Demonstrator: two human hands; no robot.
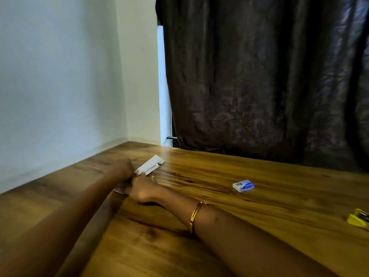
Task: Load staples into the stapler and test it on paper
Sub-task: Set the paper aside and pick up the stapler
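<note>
Both hands, left hand point(124, 168) and right hand point(144, 188), pinch folded paper point(149, 166) left of centre on the worktop point(259, 206); squaring its edges first should help stapling.

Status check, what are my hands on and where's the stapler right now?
Both hands, left and right, on the folded paper, grip unclear. Stapler untouched at the table's right edge. Staple box lies between, nothing blocking.

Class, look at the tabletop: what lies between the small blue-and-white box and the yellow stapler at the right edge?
Nothing: in the head view, only bare wooden table separates the box from the stapler.
</note>
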